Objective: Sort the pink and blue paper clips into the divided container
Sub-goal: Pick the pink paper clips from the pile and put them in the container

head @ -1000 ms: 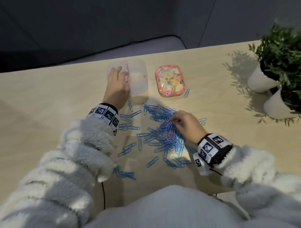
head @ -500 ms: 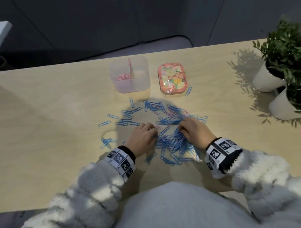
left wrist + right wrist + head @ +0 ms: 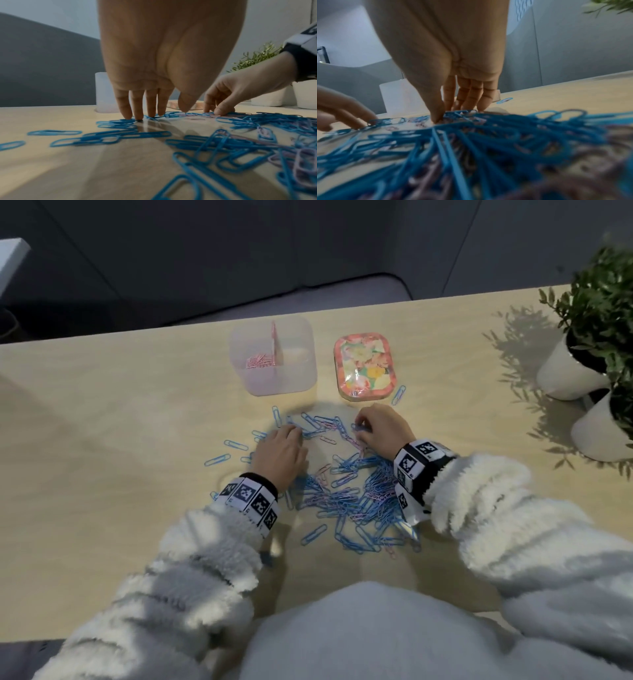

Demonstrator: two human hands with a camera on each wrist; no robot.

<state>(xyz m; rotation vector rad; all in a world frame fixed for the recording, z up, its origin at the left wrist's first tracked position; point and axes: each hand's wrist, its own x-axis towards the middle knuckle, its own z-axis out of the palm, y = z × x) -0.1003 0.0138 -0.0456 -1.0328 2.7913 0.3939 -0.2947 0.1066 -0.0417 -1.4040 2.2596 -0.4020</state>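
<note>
A heap of blue and pink paper clips (image 3: 356, 501) lies on the wooden table in front of me, with loose blue ones spread to the left. My left hand (image 3: 281, 450) has straight fingers, and its fingertips (image 3: 137, 116) press on blue clips at the heap's far left. My right hand (image 3: 380, 433) is curled, its thumb and fingers (image 3: 440, 116) pinching at clips on the heap's far edge; which colour they hold is unclear. The translucent divided container (image 3: 301, 378) stands beyond, with pink clips (image 3: 260, 361) in its left compartment.
A floral tin (image 3: 364, 366) sits right of the container, with one blue clip (image 3: 398, 395) beside it. Two white plant pots (image 3: 568, 374) stand at the table's right edge. The far table edge runs just behind the container.
My left hand has come back from the container to the clips. Both hands have since shifted to the heap's far edge, nearer the container.
</note>
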